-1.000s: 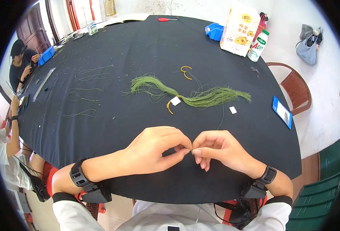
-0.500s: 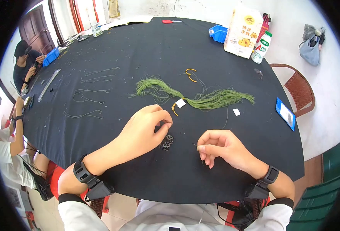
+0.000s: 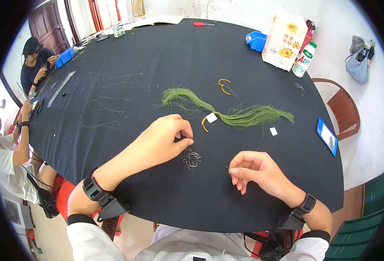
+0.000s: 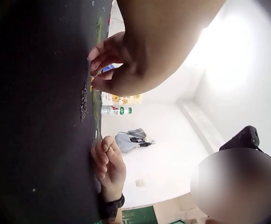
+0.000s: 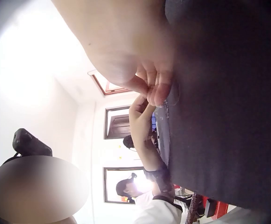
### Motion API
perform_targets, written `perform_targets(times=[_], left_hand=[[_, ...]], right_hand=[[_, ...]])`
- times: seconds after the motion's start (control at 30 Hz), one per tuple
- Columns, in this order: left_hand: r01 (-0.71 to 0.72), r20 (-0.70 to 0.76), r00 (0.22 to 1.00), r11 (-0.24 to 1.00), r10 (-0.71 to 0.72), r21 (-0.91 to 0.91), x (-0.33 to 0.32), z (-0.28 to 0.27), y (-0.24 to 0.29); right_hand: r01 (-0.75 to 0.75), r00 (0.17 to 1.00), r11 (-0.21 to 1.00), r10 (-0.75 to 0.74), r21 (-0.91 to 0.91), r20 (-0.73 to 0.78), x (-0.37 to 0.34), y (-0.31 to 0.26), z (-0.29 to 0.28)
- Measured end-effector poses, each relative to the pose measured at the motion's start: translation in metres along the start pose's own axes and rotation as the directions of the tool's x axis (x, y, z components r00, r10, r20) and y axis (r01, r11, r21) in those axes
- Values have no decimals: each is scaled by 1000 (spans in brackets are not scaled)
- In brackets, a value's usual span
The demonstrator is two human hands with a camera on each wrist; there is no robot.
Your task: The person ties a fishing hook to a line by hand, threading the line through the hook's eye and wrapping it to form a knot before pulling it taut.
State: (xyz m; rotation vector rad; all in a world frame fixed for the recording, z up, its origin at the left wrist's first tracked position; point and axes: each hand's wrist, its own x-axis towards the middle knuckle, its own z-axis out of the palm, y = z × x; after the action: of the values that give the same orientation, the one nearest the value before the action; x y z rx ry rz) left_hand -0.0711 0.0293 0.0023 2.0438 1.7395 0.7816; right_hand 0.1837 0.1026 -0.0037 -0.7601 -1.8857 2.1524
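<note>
In the head view, my left hand (image 3: 168, 137) is at the upper left edge of a small pile of metal fish hooks (image 3: 192, 159) on the black cloth. Its fingers are bent downward, and the left wrist view shows a gap between the thumb and the fingertips (image 4: 94, 56). Lower right of the pile, my right hand (image 3: 259, 174) pinches a thin fishing line between thumb and forefinger. A short end of it sticks out to the left, and a fine loop hangs below the fingers. Beyond both hands lies a tied bundle of green line (image 3: 244, 117).
Several looped lines (image 3: 107, 104) lie at left. Yellow curved pieces (image 3: 225, 86) and a white tag (image 3: 274, 131) are by the bundle. A blue packet (image 3: 327, 135), a tissue pack (image 3: 284, 43) and a bottle (image 3: 304, 60) stand or lie at right. Two people sit at far left.
My left hand has parted from my right hand and moved left and away to the hook pile, which now shows. My right hand keeps its pinch. The head view has shifted slightly.
</note>
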Motion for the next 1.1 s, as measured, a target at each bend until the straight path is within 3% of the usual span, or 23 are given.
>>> perform_targets(times=[0.37,0.77,0.87,1.1], left_hand=[[-26,115,993,1000,25,8,1,-3,-8],[-19,16,1000,1000,20,-10,4,2,-8],[46,65,997,998,-43,-42,3,-2,-1],[-13,69,998,1000,11,19,0,1,-3]], right_hand=[[3,1000,1000,-4,29,31,-1,2,-2],[-1,1000,1000,1,20,28,-1,1,-2],[-10,1000,1000,9,26,28,-1,0,-2],[-14,999,999,12,38,36,-1,1,-3]])
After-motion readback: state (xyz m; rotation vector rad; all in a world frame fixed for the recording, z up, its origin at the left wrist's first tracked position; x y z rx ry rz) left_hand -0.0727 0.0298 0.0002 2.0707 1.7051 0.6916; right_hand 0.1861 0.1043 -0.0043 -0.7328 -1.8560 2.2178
